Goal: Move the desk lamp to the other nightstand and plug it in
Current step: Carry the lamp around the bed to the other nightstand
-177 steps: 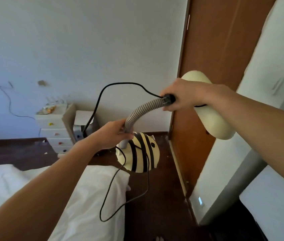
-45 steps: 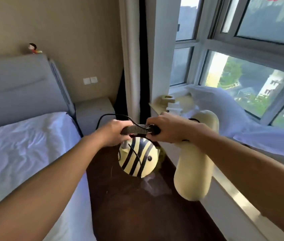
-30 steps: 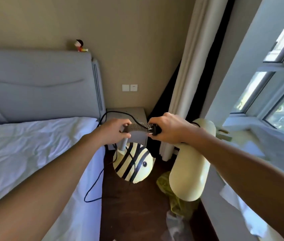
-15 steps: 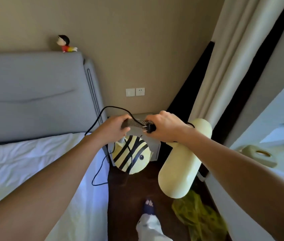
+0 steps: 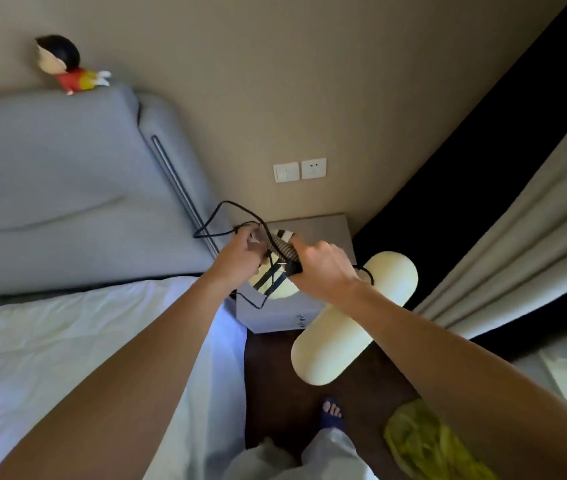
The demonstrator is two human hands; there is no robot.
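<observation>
Beige wall point(image 5: 327, 81) is filling the background, with a grey headboard point(image 5: 67, 188) leaning against it at left and a white-sheeted bed point(image 5: 50, 358) running off the lower left edge. Pale curtain point(image 5: 524, 244) is hanging at right, cut off by the frame, with a dark gap beside it. A grey nightstand point(image 5: 323, 230) is standing in the corner between headboard and curtain, its top largely hidden by the hands. The lamp point(image 5: 355, 320) is being held over the nightstand: its cream shade is hanging out past the front edge, above the dark floor, and its striped base point(image 5: 273, 284) is showing only in part beneath the hands, so whether it is touching the top cannot be told. The right hand point(image 5: 323, 268) is closing round the ribbed neck point(image 5: 284, 249). The left hand point(image 5: 238, 259) is curling at the neck's other end; what its blurred fingers are gripping is hard to make out. A black cord point(image 5: 226, 216) is looping behind them. A doll point(image 5: 63, 64) is lying on the headboard. A switch and socket point(image 5: 313, 168) are sitting on the wall above the nightstand.
</observation>
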